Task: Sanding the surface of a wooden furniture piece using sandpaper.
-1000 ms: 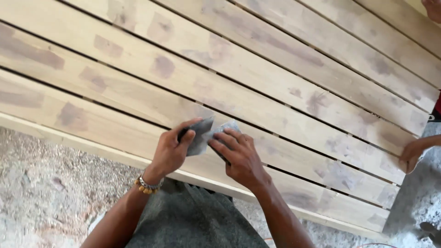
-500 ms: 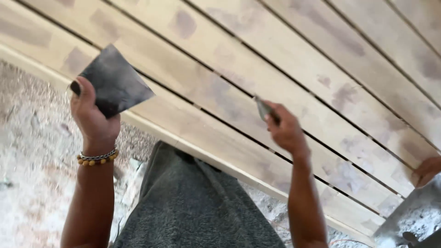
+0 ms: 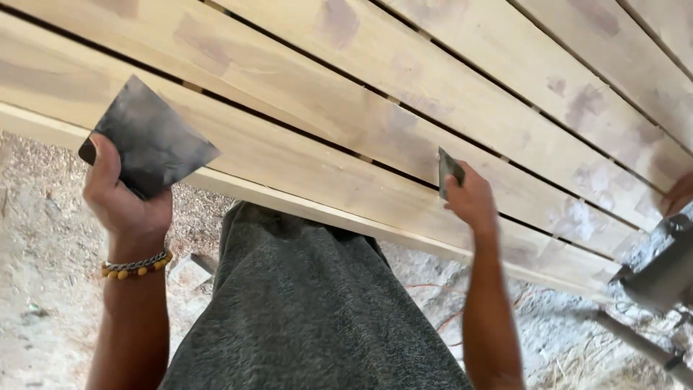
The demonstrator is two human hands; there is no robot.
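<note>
My left hand (image 3: 124, 198) is raised off the wood, thumb and fingers pinching the lower corner of a dark flat scraper blade (image 3: 150, 137); the blade's face is turned to the camera, and it overlaps the near edge of the slatted wooden panel (image 3: 303, 94) in view, contact unclear. Beaded bracelet (image 3: 136, 264) on that wrist. My right hand (image 3: 473, 198) is closed on a small grey putty knife (image 3: 447, 170); only the top of its blade shows, the rest is buried in my grip. Its edge sits at the gap between the two nearest slats, can't tell if it's actually touching. Slats carry greyish filler patches (image 3: 339, 18), blurry toward the far right. My grey-clad leg (image 3: 303, 318) covers the ground below the panel edge. Far right: part of another person's hand (image 3: 678, 193), cut off by the frame, above a grey metal object (image 3: 660, 278) I can't identify
</note>
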